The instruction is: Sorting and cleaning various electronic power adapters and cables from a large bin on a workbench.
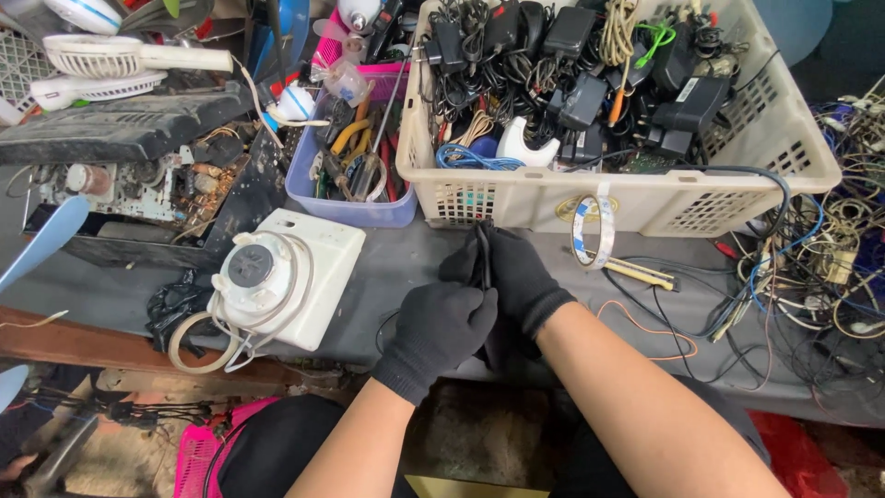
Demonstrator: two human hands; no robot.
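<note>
While we are looking down at the work table (406, 267), we are seeing the biggest thing first: a cream plastic basket (645, 198) sitting in the upper right of the frame. It is holding a heap of black chargers (581, 65) and cords, likely so they are staying together in one place. To its left, a small purple tub (346, 207) is keeping hand tools (355, 157) upright and easy to grab. In the upper left, an opened machine (138, 175) is lying with its insides showing. Just below it, in the left middle, a white fan motor box (281, 277) is resting flat on the table with its cord looped beside it. On the right edge, a tangle of loose wires (830, 267) is spreading over the table.

Near the lower middle, we are wearing black gloves. Our left hand (438, 337) and right hand (516, 277) are pressing close together, touching each other. Both are closing around a thin black cord (482, 258), which is sticking up between them, just below the basket. We are probably holding it with both hands so it is not slipping away.

That cord is looking dark, thin and bendy. Most of it is hiding inside our gloves, so we cannot tell how long it is.
</note>
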